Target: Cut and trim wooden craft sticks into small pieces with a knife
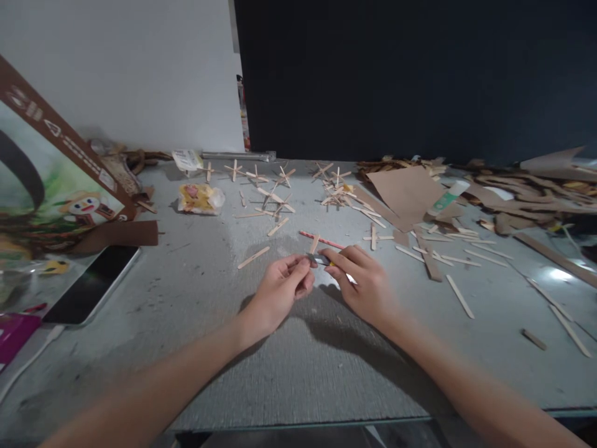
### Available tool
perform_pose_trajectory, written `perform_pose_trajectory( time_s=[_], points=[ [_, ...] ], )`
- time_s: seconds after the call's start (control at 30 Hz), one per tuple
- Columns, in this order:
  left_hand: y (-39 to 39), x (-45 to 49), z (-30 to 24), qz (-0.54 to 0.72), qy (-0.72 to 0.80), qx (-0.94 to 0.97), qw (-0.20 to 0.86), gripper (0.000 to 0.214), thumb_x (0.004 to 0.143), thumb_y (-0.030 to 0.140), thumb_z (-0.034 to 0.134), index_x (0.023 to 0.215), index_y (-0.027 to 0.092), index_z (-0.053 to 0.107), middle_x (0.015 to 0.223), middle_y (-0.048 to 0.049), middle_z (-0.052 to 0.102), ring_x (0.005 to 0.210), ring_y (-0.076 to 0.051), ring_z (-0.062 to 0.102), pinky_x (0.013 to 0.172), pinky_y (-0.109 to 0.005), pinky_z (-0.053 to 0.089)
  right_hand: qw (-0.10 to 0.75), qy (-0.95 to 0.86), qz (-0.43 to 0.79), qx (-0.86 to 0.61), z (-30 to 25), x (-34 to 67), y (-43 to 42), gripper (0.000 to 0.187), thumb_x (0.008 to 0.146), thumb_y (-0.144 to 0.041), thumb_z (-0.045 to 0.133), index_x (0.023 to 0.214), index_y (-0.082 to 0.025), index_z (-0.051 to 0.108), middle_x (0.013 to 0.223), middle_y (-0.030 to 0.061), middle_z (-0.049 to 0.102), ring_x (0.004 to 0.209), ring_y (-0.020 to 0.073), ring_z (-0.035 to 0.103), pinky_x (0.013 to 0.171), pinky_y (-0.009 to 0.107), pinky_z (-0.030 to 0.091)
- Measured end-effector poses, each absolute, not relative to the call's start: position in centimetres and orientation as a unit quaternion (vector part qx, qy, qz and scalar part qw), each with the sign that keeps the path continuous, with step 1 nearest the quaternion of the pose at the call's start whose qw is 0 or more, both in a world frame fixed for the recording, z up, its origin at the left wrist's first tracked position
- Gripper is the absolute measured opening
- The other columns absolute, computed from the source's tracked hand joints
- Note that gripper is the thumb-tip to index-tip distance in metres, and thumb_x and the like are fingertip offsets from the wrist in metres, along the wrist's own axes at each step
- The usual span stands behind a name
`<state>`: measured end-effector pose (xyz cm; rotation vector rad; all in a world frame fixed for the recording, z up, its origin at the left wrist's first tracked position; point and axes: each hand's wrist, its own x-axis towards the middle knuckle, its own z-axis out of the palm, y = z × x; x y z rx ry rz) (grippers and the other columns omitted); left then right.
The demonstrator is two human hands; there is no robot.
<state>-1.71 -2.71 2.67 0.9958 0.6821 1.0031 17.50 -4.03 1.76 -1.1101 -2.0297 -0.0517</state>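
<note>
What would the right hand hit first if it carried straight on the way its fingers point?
Most likely the left hand, which holds a wooden stick close to the knife in the right hand; depth between them is unclear.

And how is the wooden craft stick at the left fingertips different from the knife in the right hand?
The craft stick is pale wood, while the knife shows grey metal and a little yellow. The craft stick points forward; the knife lies more crosswise, pointing toward the left hand. The left hand holds the craft stick, whereas the right hand grips the knife. Both are partly hidden.
</note>
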Motion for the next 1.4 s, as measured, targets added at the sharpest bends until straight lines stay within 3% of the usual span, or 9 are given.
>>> perform_pose_trajectory(
  time_s=[0.17,0.3,0.4,0.5,0.7,0.87,1.03,1.23,1.4],
  points=[
    [-2.8,-1.9,2.9,0.451,0.342,0.495,0.66,0.041,0.088,0.058,0.074,0.085,0.019,0.062,0.059,0.0046,0.053,0.052,-0.01,0.043,0.052,-0.024,0.033,0.473,-0.736,0.133,-0.466,1.4,16.8,-4.4,0.034,0.11,-0.039,0.048,0.119,-0.02,0.075,0.09,0.0068,0.071,0.076,0.019,0.064,0.069,0.032,0.051],
    [-3.1,-2.0,2.6,0.455,0.357,0.541,0.611,0.043,0.09,0.062,0.07,0.087,0.019,0.061,0.06,0.0039,0.056,0.051,-0.01,0.046,0.051,-0.024,0.037,0.534,-0.626,0.258,-0.507,2.0,16.6,-4.3,0.043,0.108,-0.052,0.046,0.112,-0.02,0.074,0.067,-0.0028,0.051,0.056,0.0139,0.046,0.054,0.028,0.038],
    [-3.7,-1.9,2.2,0.438,0.354,0.586,0.583,0.042,0.095,0.061,0.065,0.092,0.019,0.062,0.062,0.0033,0.058,0.051,-0.01,0.046,0.051,-0.024,0.038,0.51,-0.602,0.328,-0.518,2.9,16.6,-4.1,0.041,0.097,-0.06,0.064,0.097,-0.02,0.073,0.062,-0.0055,0.044,0.054,0.0122,0.038,0.05,0.027,0.031],
    [-4.0,-1.9,1.7,0.415,0.349,0.629,0.557,0.04,0.099,0.059,0.06,0.093,0.019,0.063,0.064,0.0025,0.059,0.052,-0.011,0.047,0.052,-0.025,0.039,0.462,-0.616,0.386,-0.507,3.8,16.5,-4.0,0.042,0.082,-0.061,0.079,0.08,-0.021,0.068,0.061,-0.0051,0.047,0.055,0.0121,0.041,0.051,0.027,0.034],
    [-3.6,-2.0,1.6,0.383,0.352,0.667,0.533,0.03,0.099,0.048,0.06,0.089,0.019,0.063,0.067,0.0016,0.061,0.058,-0.012,0.052,0.058,-0.025,0.041,0.433,-0.621,0.432,-0.49,4.1,16.3,-3.9,0.042,0.084,-0.057,0.076,0.065,-0.021,0.065,0.065,0.0015,0.063,0.064,0.017,0.057,0.065,0.031,0.048],
    [-3.5,-1.9,1.5,0.364,0.363,0.635,0.577,0.034,0.096,0.052,0.063,0.092,0.018,0.063,0.065,0.002,0.061,0.052,-0.011,0.05,0.052,-0.024,0.038,0.405,-0.657,0.38,-0.509,4.0,17.0,-3.8,0.032,0.09,-0.047,0.069,0.072,-0.02,0.067,0.07,0.0013,0.063,0.069,0.0173,0.057,0.065,0.03,0.046],
    [-3.1,-1.8,1.4,0.341,0.34,0.603,0.635,0.043,0.09,0.06,0.07,0.086,0.019,0.063,0.059,0.0032,0.058,0.049,-0.01,0.048,0.05,-0.024,0.037,0.356,-0.698,0.412,-0.465,4.8,18.5,-3.3,0.034,0.091,-0.05,0.068,0.075,-0.02,0.067,0.07,0.0001,0.059,0.066,0.0153,0.051,0.062,0.029,0.041],
    [-3.0,-2.1,2.3,0.392,0.331,0.589,0.624,0.046,0.09,0.064,0.07,0.084,0.019,0.062,0.062,0.0017,0.062,0.049,-0.01,0.051,0.052,-0.025,0.042,0.44,-0.617,0.437,-0.484,3.8,19.2,-2.7,0.041,0.094,-0.061,0.066,0.087,-0.021,0.062,0.059,-0.0077,0.039,0.052,0.0116,0.036,0.049,0.027,0.031],
    [-3.3,-2.1,2.3,0.451,0.356,0.585,0.572,0.042,0.093,0.059,0.07,0.085,0.019,0.061,0.067,-0.0005,0.068,0.054,-0.013,0.061,0.056,-0.027,0.049,0.496,-0.653,0.362,-0.443,2.3,18.9,-3.0,0.034,0.106,-0.058,0.051,0.116,-0.026,0.047,0.068,-0.0096,0.043,0.053,0.0121,0.041,0.049,0.024,0.036]
  ],
)
